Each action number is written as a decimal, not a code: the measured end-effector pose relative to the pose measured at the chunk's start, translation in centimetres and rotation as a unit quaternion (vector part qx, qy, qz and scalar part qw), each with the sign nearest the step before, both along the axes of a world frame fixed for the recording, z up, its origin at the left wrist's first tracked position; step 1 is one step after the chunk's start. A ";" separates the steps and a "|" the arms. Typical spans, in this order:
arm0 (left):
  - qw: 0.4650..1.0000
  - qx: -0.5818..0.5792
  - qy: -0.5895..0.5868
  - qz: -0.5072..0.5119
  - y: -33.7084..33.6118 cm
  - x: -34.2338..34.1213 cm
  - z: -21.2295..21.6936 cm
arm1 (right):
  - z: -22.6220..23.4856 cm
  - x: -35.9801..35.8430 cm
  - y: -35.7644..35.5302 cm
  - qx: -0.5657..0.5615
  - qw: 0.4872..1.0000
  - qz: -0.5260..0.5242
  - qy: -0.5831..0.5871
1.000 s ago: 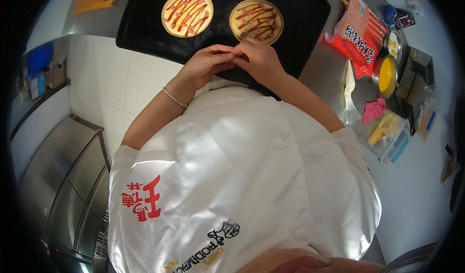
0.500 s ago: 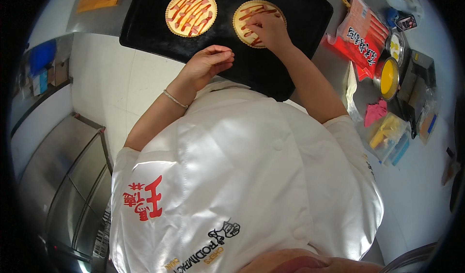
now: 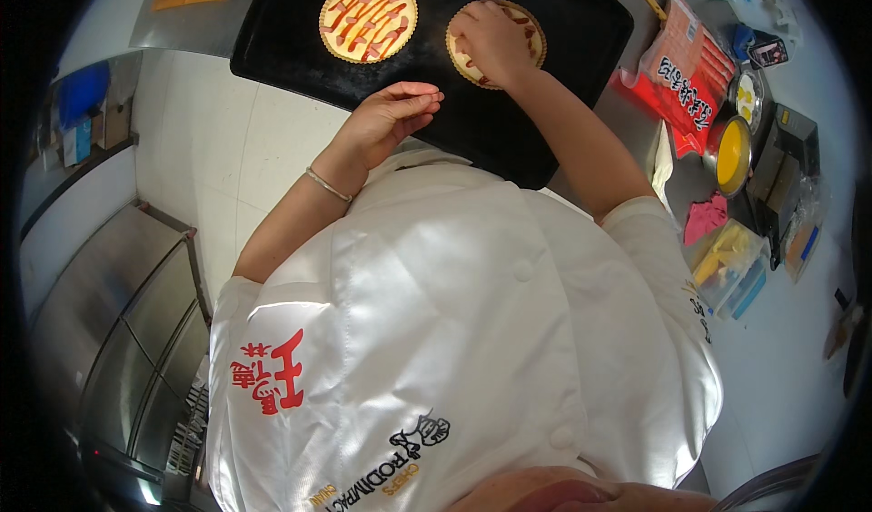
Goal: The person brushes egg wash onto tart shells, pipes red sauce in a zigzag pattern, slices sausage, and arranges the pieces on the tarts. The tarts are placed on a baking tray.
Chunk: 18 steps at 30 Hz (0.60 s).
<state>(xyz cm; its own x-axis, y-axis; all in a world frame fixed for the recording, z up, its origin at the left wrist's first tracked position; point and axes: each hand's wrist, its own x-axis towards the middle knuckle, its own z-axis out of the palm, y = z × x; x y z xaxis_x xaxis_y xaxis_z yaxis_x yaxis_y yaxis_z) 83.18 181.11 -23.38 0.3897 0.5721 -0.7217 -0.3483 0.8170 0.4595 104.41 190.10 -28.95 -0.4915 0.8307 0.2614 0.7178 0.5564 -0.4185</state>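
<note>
Right hand (image 3: 490, 39) rests on one tart (image 3: 527, 30) (left hand (image 3: 386, 117) hovers nearby).

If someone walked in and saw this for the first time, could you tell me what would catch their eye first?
Most likely the two round tarts on the black baking tray at the top: the left tart shows red strips over a yellow filling, while the right hand rests on the right tart. The left hand hovers cupped at the tray's near edge, and a red packet lies to the right.
</note>
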 end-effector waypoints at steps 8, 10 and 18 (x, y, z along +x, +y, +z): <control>1.000 -0.007 0.008 0.006 -0.1 -0.3 -0.9 | 5.4 -1.5 -6.8 -0.313 0.926 0.015 0.211; 1.000 -0.010 0.011 0.002 0.1 -0.2 -0.9 | 5.5 -1.5 -7.6 -0.384 0.890 -0.009 0.247; 1.000 -0.001 0.007 -0.029 0.4 0.3 -0.4 | 4.6 3.2 -3.9 -0.398 0.880 -0.128 0.226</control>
<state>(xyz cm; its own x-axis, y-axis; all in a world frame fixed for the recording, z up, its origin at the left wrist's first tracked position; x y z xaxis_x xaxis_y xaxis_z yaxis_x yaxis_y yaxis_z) 83.49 181.46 -23.81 0.4119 0.5475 -0.7284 -0.2929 0.8365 0.4632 107.66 186.19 -24.36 -0.2574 0.9071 -0.3330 0.4374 -0.1979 -0.8772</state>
